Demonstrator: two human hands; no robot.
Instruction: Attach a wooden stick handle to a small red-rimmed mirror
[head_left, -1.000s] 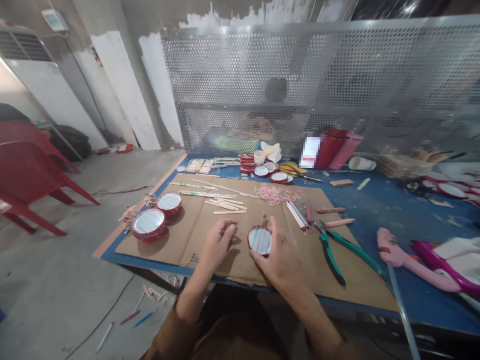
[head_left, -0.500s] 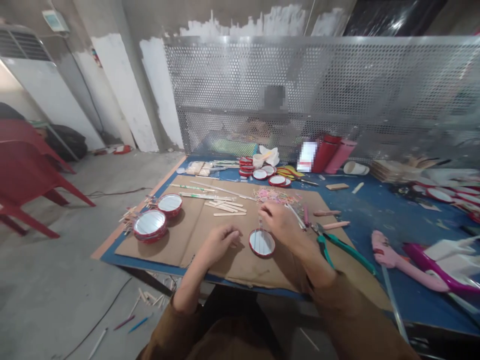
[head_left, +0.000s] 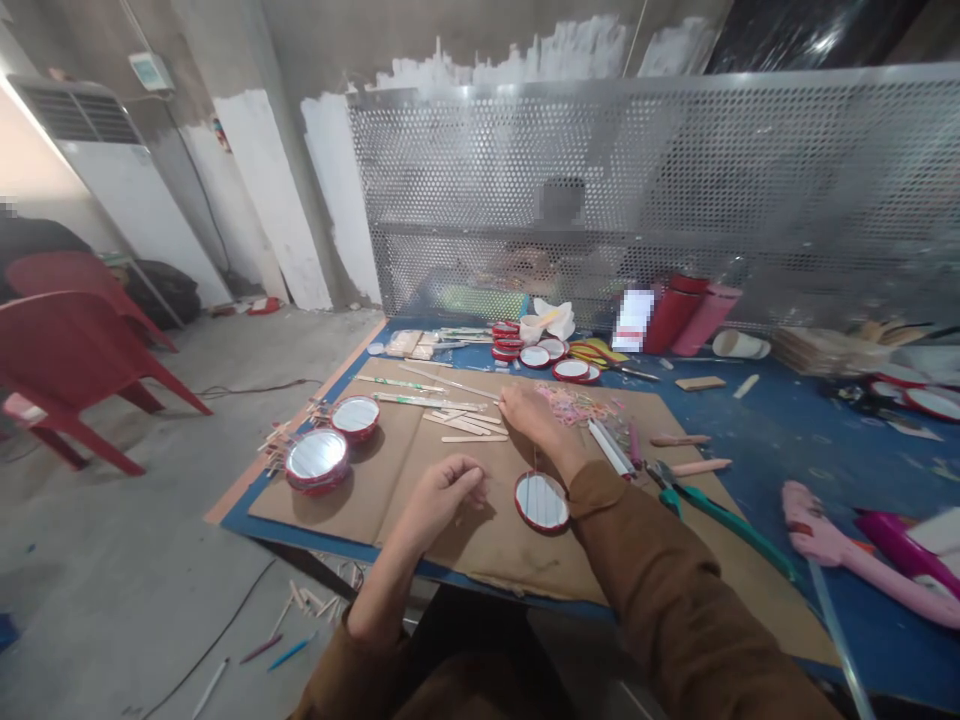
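My right hand [head_left: 527,414] reaches forward over the cardboard [head_left: 420,470], its fingertips closed at the near end of a long thin clear strip [head_left: 450,382]. The hand covers the strip's tip. Below the right forearm lies a round disc with a red rim and white face [head_left: 541,501], with a thin upright piece at its far edge. My left hand [head_left: 448,488] rests to the left of this disc, fingers loosely curled and thumb against them; nothing shows in it. Beyond it are loose wooden craft sticks [head_left: 466,424]. A heap of pink and yellow rubber bands [head_left: 577,405] lies beside my right hand.
Stacked red-rimmed discs [head_left: 318,457] with sticks stand at left. Pliers with green handles [head_left: 739,530], a pink glue gun [head_left: 832,550] and white sticks [head_left: 611,447] lie at right. Red bottles [head_left: 675,315] stand before a perforated metal screen [head_left: 465,180]; a person is behind it.
My right hand has moved forward and left, away from above the disc to the clear strip's end. My left hand stays about where it was. The view has turned slightly left.
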